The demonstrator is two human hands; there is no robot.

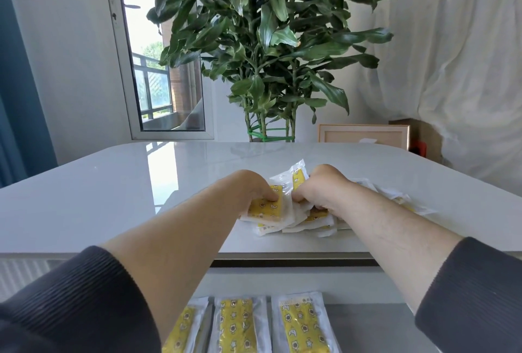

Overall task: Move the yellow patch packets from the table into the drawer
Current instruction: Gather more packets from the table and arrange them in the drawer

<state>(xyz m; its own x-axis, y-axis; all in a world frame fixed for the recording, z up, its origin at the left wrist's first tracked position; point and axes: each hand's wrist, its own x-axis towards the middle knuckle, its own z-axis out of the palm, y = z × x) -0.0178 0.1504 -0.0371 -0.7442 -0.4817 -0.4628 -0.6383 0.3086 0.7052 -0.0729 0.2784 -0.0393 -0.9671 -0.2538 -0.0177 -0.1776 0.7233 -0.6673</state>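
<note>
A loose pile of yellow patch packets [285,218] in clear wrappers lies near the front edge of the white table [113,197]. My left hand [248,187] has its fingers curled down onto a yellow packet [267,207] at the pile's left side and pinches it. My right hand [324,187] digs into the middle of the pile with curled fingers, gripping packets; one packet [298,176] sticks up between my hands. Below the table edge the open drawer [367,321] holds three yellow packets [303,327] side by side.
A large potted plant [271,50] stands behind the table. A framed picture [364,135] leans at the back right beside a white curtain [466,70]. An open window [158,84] is at the back left.
</note>
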